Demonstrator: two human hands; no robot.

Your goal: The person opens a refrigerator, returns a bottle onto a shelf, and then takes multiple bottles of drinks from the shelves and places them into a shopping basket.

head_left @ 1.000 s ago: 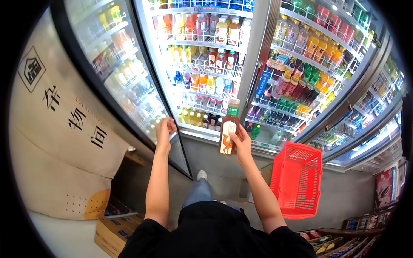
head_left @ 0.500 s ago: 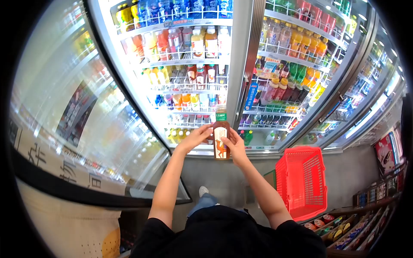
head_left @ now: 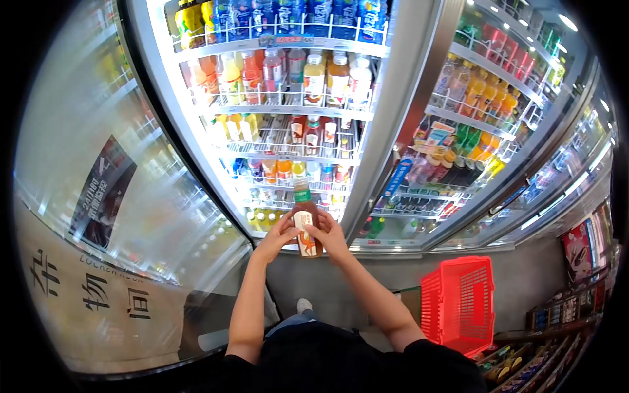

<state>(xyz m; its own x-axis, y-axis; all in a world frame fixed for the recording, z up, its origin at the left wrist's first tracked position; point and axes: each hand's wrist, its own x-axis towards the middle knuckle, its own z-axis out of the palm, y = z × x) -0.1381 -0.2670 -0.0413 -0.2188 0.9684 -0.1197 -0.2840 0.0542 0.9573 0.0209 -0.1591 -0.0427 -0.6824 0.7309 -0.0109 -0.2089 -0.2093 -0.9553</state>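
Two hands hold one bottle (head_left: 304,219) between them: our left hand (head_left: 276,241) curls narrowly against one side, while our right hand (head_left: 331,239) closes on the other, its thumb lying over the front. We see a slim bottle filled with something reddish brown, with a pale label (head_left: 306,249) that carries an orange-brown picture and small print we cannot read. Around its neck runs a green band (head_left: 302,196), and above that sits a pale, see-through top. The bottle is in front of the lower shelves of the lit cooler, its top pointing away from us.

Beyond it, we see similar dark bottles (head_left: 312,134) with green caps on a wire shelf, paler juice bottles (head_left: 313,77) higher up, and blue bottles (head_left: 288,18) along the top row. The glass door (head_left: 170,177) stands open on our left. Below our hands, a light shoe (head_left: 303,305) shows on the grey floor (head_left: 517,281). To our right, a red basket (head_left: 436,308) sits beside a box (head_left: 411,304), near the closed cooler doors.
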